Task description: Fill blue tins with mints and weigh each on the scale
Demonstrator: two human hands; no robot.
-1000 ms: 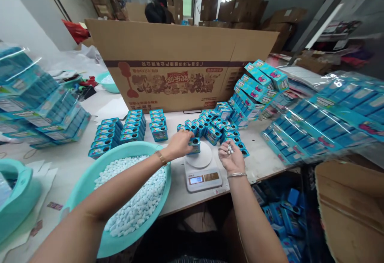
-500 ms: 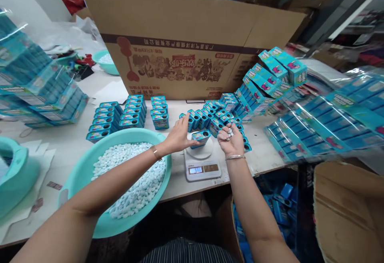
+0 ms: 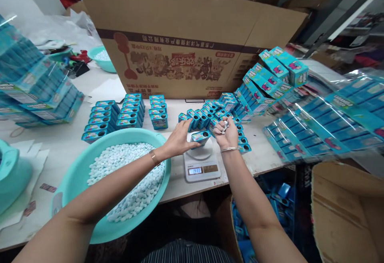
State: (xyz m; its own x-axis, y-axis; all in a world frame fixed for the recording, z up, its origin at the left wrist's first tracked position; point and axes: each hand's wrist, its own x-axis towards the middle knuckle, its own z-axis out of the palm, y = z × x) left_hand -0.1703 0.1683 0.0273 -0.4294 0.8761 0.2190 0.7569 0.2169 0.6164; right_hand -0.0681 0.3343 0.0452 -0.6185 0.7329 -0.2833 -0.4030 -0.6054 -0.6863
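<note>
My left hand is open at the left end of a blue tin with a dark round hole in its top. Its thumb lies low at the tin's front, and the fingers are spread toward its far side; contact is unclear. Under the tin is a white kitchen scale, its display reading about 143.7. Closed around several small white candies, my right hand is raised to the right of the tin. Left of the scale, a turquoise basin holds many such candies.
Similar tins stand in rows behind the basin and cluster beyond the scale. A large cardboard sheet rises at the back. Plastic-wrapped packs lie at right. Below the table edge sits an open carton.
My right hand has lifted slightly and curled further around the candies. My left thumb has shifted slightly left along the tin. The scale display has gone from about 58.1 to 143.7.
</note>
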